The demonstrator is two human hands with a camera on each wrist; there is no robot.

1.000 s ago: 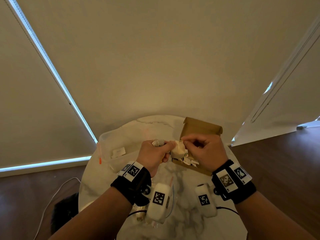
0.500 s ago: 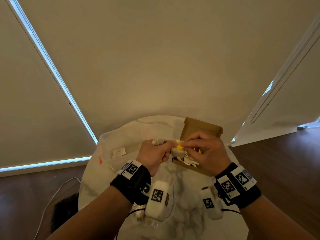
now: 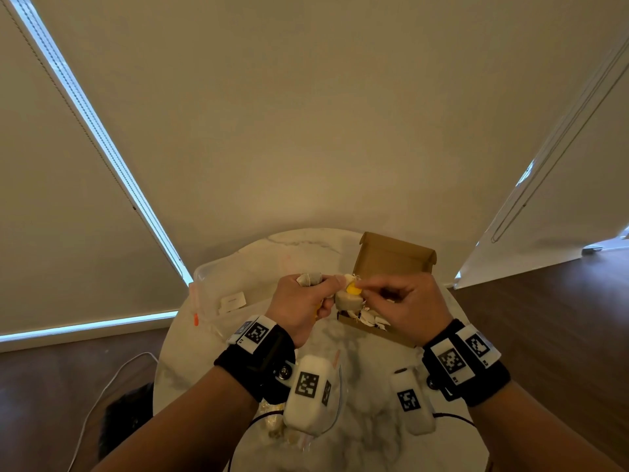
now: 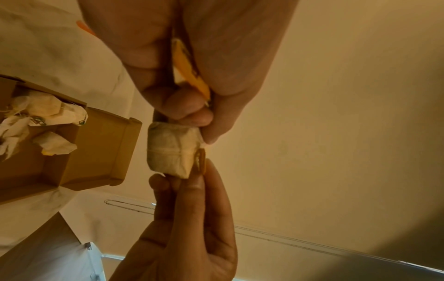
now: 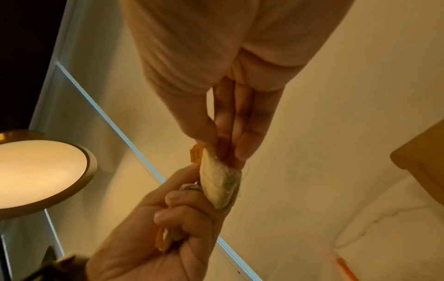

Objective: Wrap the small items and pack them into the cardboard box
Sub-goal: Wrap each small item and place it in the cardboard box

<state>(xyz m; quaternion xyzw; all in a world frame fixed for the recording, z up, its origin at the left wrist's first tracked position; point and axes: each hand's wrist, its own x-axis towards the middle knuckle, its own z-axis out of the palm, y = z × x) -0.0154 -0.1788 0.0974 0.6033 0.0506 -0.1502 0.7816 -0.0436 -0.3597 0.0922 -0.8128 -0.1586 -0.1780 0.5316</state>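
Since a second ago, a yellow tag point(image 3: 353, 288) has been exposed at the top of the small wrapped bundle point(image 3: 348, 300), where only pale wrapping was seen before; the hands and the bundle are otherwise found in much the same place above the desk point(image 3: 357, 342). The bundle is held between both hands. It is pinched at one end by the thumb and fingers of the left hand point(image 3: 301, 306), whose grip is also closed around a second pale wrapped piece point(image 3: 310, 279) and a yellow strip point(image 4: 190, 70). The tag end is pinched by the fingertips of the right hand point(image 3: 406, 306), so that grip is clamped on the bundle too.

What lies inside the wrapping cannot be made out. The near part of the cardboard box point(image 3: 391, 260) is hidden behind the hands; in the left wrist view its lid is seen open, with several wrapped items point(image 4: 45, 112) lying inside. The print on the tag is too blurred to be read.

The desk is round, with a white marbled top. A clear plastic bag point(image 3: 218, 287) is laid on its left side. Pale roller blinds point(image 3: 306, 114) and a dark wooden floor point(image 3: 544, 318) are seen around it, and a round lamp point(image 5: 40, 171) is shown in the right wrist view.
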